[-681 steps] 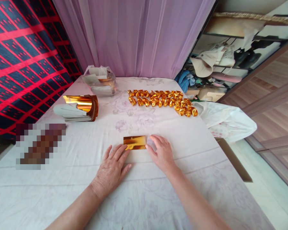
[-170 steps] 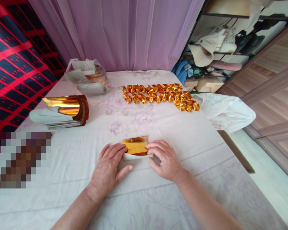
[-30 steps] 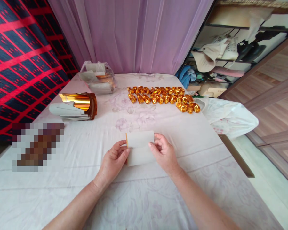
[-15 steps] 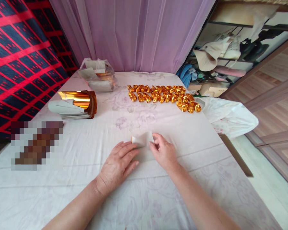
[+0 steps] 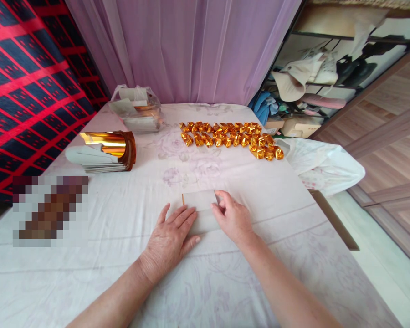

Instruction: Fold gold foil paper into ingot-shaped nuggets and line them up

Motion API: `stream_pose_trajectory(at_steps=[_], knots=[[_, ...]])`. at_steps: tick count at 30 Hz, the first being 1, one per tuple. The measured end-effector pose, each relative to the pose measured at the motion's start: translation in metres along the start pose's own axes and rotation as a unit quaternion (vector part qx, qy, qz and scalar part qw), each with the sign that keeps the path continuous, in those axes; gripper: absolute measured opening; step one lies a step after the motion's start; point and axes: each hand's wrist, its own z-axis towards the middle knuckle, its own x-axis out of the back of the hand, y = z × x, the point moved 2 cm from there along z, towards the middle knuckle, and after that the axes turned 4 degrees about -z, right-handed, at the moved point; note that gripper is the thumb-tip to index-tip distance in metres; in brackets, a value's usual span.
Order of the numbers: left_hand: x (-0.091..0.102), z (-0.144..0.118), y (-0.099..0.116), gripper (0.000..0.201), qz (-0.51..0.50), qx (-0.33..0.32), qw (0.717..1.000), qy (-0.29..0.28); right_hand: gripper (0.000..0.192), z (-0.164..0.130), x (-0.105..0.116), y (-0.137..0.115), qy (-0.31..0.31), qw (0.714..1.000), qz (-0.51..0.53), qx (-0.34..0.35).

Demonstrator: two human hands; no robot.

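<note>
A small sheet of foil paper (image 5: 201,199) lies on the tablecloth in front of me, pale back upward, with a thin gold strip along its left edge. My left hand (image 5: 172,237) rests flat over the sheet's left part, fingers stretched and thumb apart. At the opposite edge, my right hand (image 5: 233,214) pinches the paper between thumb and curled fingers. Beyond both hands, several folded gold foil pieces (image 5: 237,139) stand in rows. To the left sits a curled stack of gold foil sheets (image 5: 114,148), some showing their pale backs.
A clear plastic bag (image 5: 136,109) of more sheets stands at the table's far left. A pixelated patch (image 5: 51,209) hides something at left. Past the right edge are a white plastic bag (image 5: 328,166) and a shelf with a cap (image 5: 290,79) and shoes.
The sheet, bent upward before, now lies flatter. My left hand has spread its fingers and pressed down on it; my right hand keeps its hold. The whole view has shifted slightly.
</note>
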Motion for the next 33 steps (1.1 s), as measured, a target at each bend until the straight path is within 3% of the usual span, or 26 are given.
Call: stream_pose_trajectory(at_steps=[4, 7, 12, 22, 33], knots=[[0.0, 0.0, 0.0, 0.046, 0.005, -0.001, 1.0, 0.004, 0.022, 0.002, 0.007, 0.007, -0.028, 0.997, 0.062, 0.026], [0.0, 0.0, 0.0, 0.046, 0.002, 0.0, 1.0, 0.005, 0.02, 0.002, 0.016, 0.012, -0.091, 0.987, 0.125, 0.048], [0.002, 0.002, 0.0, 0.045, 0.0, 0.002, 1.0, 0.005, 0.041, -0.002, 0.03, 0.017, -0.189, 0.961, 0.183, 0.081], [0.0, 0.0, 0.0, 0.047, 0.009, 0.0, 1.0, -0.012, 0.053, -0.003, 0.033, 0.017, -0.199, 0.952, 0.165, 0.164], [0.0, 0.0, 0.0, 0.046, 0.004, -0.011, 1.0, -0.007, 0.042, -0.004, 0.036, 0.02, -0.201, 0.959, 0.073, 0.184]])
